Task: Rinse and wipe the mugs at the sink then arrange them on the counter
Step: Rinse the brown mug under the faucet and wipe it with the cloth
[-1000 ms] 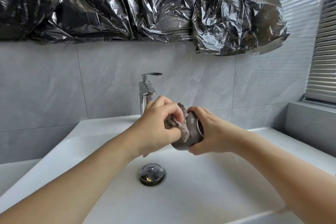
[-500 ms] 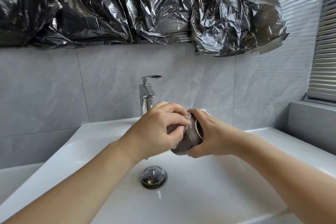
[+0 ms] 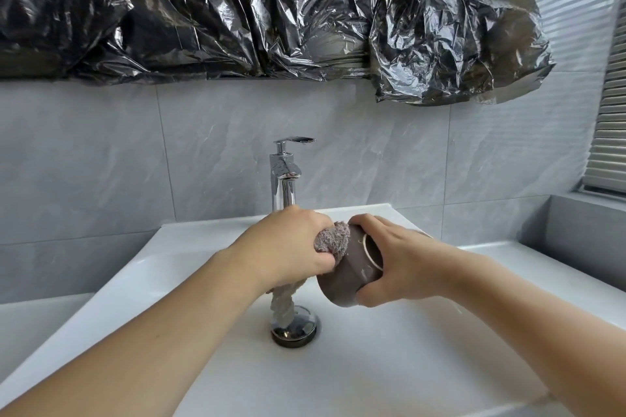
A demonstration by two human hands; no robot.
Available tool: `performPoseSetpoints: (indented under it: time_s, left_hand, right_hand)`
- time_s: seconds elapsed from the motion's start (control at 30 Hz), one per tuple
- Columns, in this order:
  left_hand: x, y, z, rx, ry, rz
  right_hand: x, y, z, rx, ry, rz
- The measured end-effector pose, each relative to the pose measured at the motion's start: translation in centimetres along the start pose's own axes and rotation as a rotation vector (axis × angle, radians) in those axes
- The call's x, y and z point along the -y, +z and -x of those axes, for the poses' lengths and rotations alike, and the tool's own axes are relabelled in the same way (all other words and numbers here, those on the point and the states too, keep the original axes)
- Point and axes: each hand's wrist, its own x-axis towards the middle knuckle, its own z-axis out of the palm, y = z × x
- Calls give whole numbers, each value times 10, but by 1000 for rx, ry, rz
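Crumpled black plastic sheeting point(image 3: 271, 10) hangs over the grey tiled wall. Below it, a white sink point(image 3: 389, 366) with chrome faucet point(image 3: 284, 176) and drain stopper point(image 3: 295, 330). Over the basin, the right hand point(image 3: 394, 264) grasps a tilted brown mug point(image 3: 352, 272); the left hand point(image 3: 291, 247) clenches a fuzzy cloth point(image 3: 333, 239) against it. No lettering is legible.

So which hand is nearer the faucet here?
Left. The left hand sits just in front of the faucet base, gripping the cloth; the right hand holds the mug further right.
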Motion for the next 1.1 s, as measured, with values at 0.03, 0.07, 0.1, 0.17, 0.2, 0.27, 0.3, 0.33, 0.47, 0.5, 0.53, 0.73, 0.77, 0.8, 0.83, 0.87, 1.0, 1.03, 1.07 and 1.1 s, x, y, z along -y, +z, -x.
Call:
performPoseSetpoints:
  time_s: [0.03,0.07,0.1,0.17,0.2,0.27,0.3,0.33,0.47,0.5,0.53,0.73,0.77,0.8,0.83,0.87,1.0,1.03,1.07,1.1]
  left_hand:
    - [-1,0,0,-16,1,-31]
    - [-3,0,0,-46,13,-61]
    - [-4,0,0,-92,34,-76]
    - [-6,1,-3,-229,57,-102]
    - [-6,1,-4,-328,74,-126]
    - [-5,0,-6,-533,105,-189]
    - [-4,0,-8,-601,101,-186]
    - [-3,0,-9,-639,90,-171]
    - [-3,8,-10,-555,65,-49]
    - [-3,11,-10,-554,68,-43]
    - [-4,11,-9,-557,61,-26]
    - [-1,14,-7,-595,-26,233]
    - [0,17,-7,-576,-19,262]
    - [0,20,-8,-552,-34,287]
    - [0,23,-10,-524,-71,312]
    - [-1,24,-12,-504,-118,341]
    - [-3,21,-15,-526,-271,500]
    - [-3,18,-15,-535,-309,545]
    - [-2,16,-13,-537,-341,587]
    - [-1,15,-12,-534,-360,623]
  right_hand:
    - [1,0,0,1,10,-17]
    - [3,0,1,-5,21,-37]
    - [4,-1,1,-15,34,-58]
    - [8,-2,0,-31,71,-143]
    - [11,-3,-1,-39,90,-230]
    - [17,-4,-3,-71,89,-464]
    - [19,-5,-4,-91,84,-544]
    - [19,-6,-5,-102,84,-576]
    - [15,-4,-1,-102,77,-496]
    - [14,-3,0,-108,75,-473]
    - [13,-2,0,-111,67,-473]
    - [10,-2,-2,-182,31,-599]
    - [8,-3,-2,-210,33,-601]
    - [6,-4,-3,-237,39,-624]
    - [5,-5,-4,-258,44,-672]
    - [3,-6,-5,-273,52,-736]
    - [4,-4,-4,-352,69,-1014]
    - [5,-3,-5,-372,70,-1078]
    - [7,-1,-6,-370,70,-1128]
    - [9,1,-7,-343,64,-1163]
